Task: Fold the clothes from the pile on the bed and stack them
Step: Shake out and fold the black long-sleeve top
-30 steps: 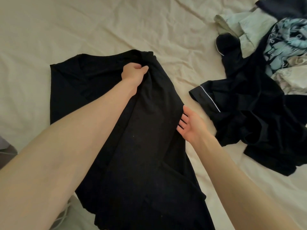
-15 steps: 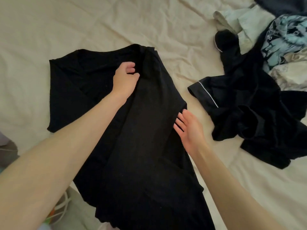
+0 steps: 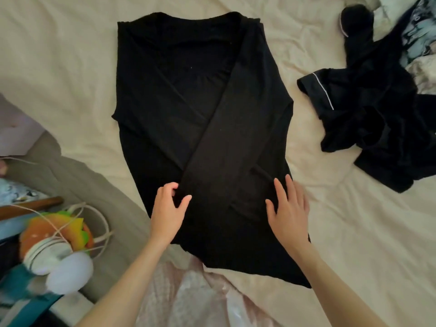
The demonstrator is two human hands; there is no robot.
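Note:
A black long-sleeved top (image 3: 200, 119) lies flat on the cream bedsheet (image 3: 59, 55), neckline away from me. Both its sleeves are folded inward and cross over the body. My left hand (image 3: 168, 212) pinches the end of the diagonal sleeve near the hem between thumb and fingers. My right hand (image 3: 289, 208) rests flat on the lower right part of the top with straight, spread fingers. The pile of unfolded clothes (image 3: 377, 109) sits at the right, mostly dark garments with white piping.
A blue patterned garment (image 3: 417, 36) and pale clothes lie at the top right corner. Off the bed's left edge are white headphones (image 3: 59, 267), cables and a burger-shaped toy (image 3: 59, 230). A pale pink fabric (image 3: 188, 300) lies at the near edge.
The view shifted so the top now lies in the centre. My left hand moved from the collar down to the sleeve end near the hem. My right hand slid down and lies flat on it.

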